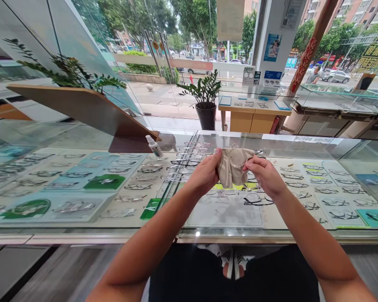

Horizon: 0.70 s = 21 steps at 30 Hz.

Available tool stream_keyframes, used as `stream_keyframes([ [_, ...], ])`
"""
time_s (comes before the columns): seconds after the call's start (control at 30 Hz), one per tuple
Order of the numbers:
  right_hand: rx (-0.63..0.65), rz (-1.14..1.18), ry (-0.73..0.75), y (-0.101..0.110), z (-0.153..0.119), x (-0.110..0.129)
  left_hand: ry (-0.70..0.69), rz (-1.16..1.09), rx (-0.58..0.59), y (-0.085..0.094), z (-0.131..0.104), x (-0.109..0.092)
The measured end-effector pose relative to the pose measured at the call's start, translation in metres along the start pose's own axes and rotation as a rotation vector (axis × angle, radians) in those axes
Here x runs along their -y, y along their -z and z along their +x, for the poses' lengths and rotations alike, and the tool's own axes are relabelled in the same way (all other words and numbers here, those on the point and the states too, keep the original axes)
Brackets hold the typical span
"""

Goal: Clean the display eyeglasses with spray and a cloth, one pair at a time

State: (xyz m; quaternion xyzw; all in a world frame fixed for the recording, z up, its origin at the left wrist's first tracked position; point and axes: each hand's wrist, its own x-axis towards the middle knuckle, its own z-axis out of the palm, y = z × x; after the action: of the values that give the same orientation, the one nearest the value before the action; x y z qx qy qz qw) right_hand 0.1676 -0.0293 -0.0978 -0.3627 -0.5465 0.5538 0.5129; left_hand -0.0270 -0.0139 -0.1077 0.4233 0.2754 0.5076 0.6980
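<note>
Over the glass display counter [220, 212], my left hand [208, 171] is closed on a beige cloth [226, 168]. My right hand [266, 173] pinches the edge of a thin-rimmed pair of eyeglasses [238, 157], whose lenses lie against the cloth. Part of the frame blends into the fabric, so its outline is hard to make out. Below the hands, a pair of dark-rimmed glasses [255, 200] rests on the counter. More pairs of glasses [189, 161] sit in a row beside my left hand.
A white spray bottle [154, 146] stands left of the hands, by a slanted brown board [82, 105]. Inside the counter lie many glasses on trays, including a green tray [104, 181]. Beyond are a potted plant [206, 113] and a wooden display cabinet [255, 119].
</note>
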Motion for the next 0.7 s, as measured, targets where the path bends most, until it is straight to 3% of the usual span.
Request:
stream_keyframes([
  [0.2, -0.037, 0.01, 0.009, -0.002, -0.002, -0.004, -0.027, 0.103, 0.062, 0.0, -0.003, -0.001],
  [0.43, -0.003, 0.022, -0.001, -0.003, -0.004, -0.005, -0.051, 0.175, 0.015, 0.0, -0.005, -0.006],
  [0.7, -0.001, 0.03, -0.032, -0.005, -0.004, -0.003, -0.054, 0.222, 0.149, -0.001, -0.011, -0.013],
])
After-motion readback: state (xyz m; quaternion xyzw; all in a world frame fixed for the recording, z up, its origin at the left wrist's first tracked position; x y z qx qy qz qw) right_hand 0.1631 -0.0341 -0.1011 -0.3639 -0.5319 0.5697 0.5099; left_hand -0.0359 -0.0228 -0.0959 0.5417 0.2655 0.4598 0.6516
